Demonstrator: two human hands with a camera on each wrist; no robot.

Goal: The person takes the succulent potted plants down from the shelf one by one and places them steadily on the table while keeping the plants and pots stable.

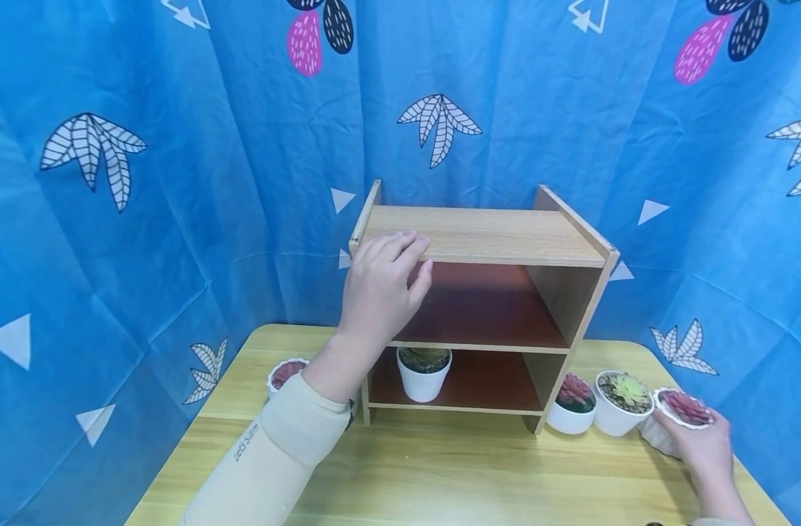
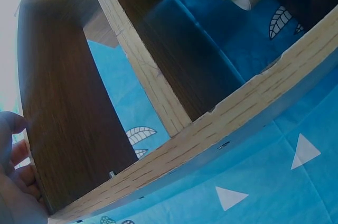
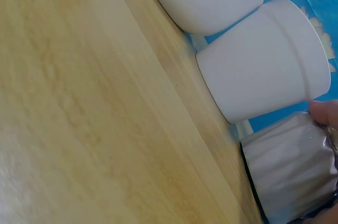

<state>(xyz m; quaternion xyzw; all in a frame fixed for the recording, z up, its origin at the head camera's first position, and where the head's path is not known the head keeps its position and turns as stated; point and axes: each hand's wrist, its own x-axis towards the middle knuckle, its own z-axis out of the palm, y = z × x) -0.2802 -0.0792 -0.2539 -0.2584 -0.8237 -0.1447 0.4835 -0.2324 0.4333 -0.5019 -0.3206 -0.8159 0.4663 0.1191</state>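
My left hand (image 1: 383, 288) rests at the top front left of a small wooden shelf (image 1: 485, 230), its fingers over the top board and the thumb in front; the left wrist view shows its fingers (image 2: 20, 152) beside the board's edge. At the far right my right hand (image 1: 705, 446) grips a potted red succulent (image 1: 685, 407) by its ribbed white pot (image 3: 293, 166), thumb near the rim. This pot is beside a white pot with a pale green succulent (image 1: 626, 392). Whether its base touches the table cannot be told.
A red succulent in a white pot (image 1: 572, 404) stands by the shelf's right side. Another potted plant (image 1: 424, 374) sits on the lowest shelf level. Left of the shelf, a pot with a reddish plant (image 1: 287, 372) is partly hidden by my arm. Blue patterned curtain (image 1: 295, 161) surrounds the wooden table (image 1: 439, 475).
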